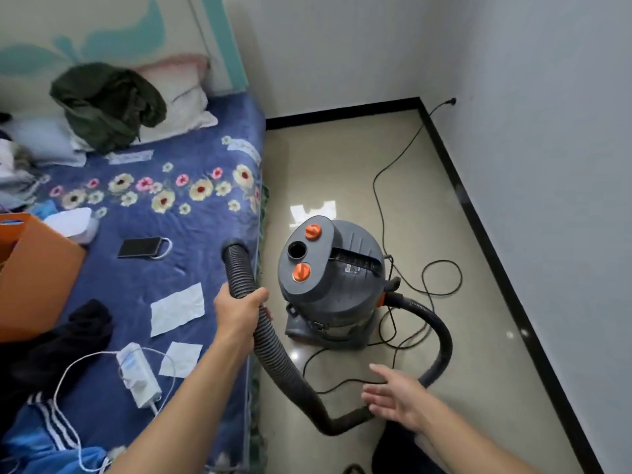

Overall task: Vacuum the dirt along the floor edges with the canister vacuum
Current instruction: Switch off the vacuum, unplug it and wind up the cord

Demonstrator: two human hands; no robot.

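A grey canister vacuum [330, 285] with two orange knobs stands on the beige floor beside the bed. Its black ribbed hose [273, 354] leaves the canister's right side, loops down near the floor and rises to the left. My left hand [239, 309] grips the hose a little below its open end [236, 249], which points up over the bed's edge. My right hand [393, 395] hovers with fingers spread just above the low loop of the hose, holding nothing. The power cord [393, 172] runs across the floor to a wall plug [451, 101].
A bed with a blue flowered cover [171, 200] fills the left, strewn with a phone [142, 247], tissues, a charger, clothes and an orange box [30, 278]. Black skirting [478, 217] lines the white walls at the back and right. Cord loops lie around the canister.
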